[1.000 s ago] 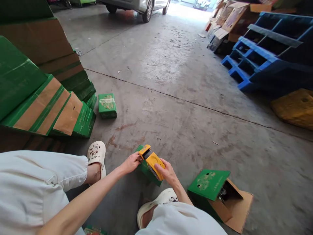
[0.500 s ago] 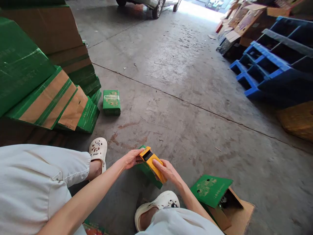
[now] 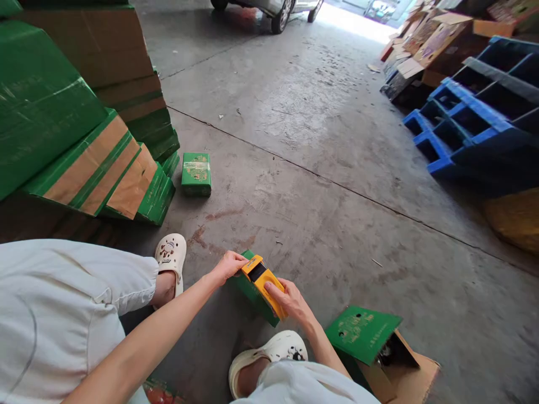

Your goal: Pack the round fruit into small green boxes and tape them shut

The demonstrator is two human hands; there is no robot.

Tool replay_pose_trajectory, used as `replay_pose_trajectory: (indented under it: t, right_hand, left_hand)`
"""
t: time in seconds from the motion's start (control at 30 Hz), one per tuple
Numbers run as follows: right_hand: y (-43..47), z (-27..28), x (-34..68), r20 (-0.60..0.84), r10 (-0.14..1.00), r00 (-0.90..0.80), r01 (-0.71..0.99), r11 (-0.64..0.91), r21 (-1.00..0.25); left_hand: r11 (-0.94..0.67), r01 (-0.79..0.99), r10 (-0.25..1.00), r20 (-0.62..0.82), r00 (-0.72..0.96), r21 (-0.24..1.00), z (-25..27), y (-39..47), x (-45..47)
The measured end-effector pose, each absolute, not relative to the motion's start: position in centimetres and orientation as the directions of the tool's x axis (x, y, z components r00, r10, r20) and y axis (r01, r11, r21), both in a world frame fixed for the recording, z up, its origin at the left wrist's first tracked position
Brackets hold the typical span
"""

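A slim yellow case (image 3: 270,289) with a dark section near its upper end is held in front of me, between my feet. My right hand (image 3: 290,300) grips its lower end, thumb lying on the top face. At the upper left corner my left hand (image 3: 229,266) pinches the edge with its fingers closed together; the fingertips are partly hidden. Below the case is a green box (image 3: 252,294), largely covered by the case and my hands. I cannot tell whether the case touches it.
A small green box (image 3: 196,175) sits on the concrete floor ahead-left. Stacked green cartons (image 3: 54,106) rise at left. An open green carton (image 3: 364,336) stands near my right foot. Blue pallets (image 3: 467,120) and cardboard boxes (image 3: 442,42) are at right; a car (image 3: 273,8) is far ahead.
My left fingers, spread beside the case before, are now drawn together at its upper corner. The right hand keeps its grip. The whole view has shifted slightly.
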State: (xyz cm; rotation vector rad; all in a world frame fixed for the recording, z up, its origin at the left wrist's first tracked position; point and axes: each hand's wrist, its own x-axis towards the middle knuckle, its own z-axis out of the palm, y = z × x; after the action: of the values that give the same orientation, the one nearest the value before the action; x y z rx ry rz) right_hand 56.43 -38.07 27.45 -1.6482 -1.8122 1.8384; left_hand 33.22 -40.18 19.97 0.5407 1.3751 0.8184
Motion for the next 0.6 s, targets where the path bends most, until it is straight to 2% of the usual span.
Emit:
replay_pose_trajectory:
  t: [0.13,0.33,0.6]
  right_hand:
    - [-38.1,27.2,56.9,-0.648,0.634,-0.423,0.576,-0.365,-0.732]
    - [-39.0,26.7,58.9,-0.675,0.633,-0.379,0.613,-0.375,-0.695]
    - [-39.0,27.1,58.3,-0.635,0.699,-0.328,0.716,-0.255,-0.650]
  left_hand:
    - [0.574,-0.153,0.805,-0.588,-0.075,0.805,19.5,-39.7,33.0]
    - [0.509,-0.118,0.815,-0.522,-0.253,0.853,18.1,-38.8,27.7]
    - [0.473,-0.069,0.807,-0.463,-0.367,0.878,15.6,-39.1,25.5]
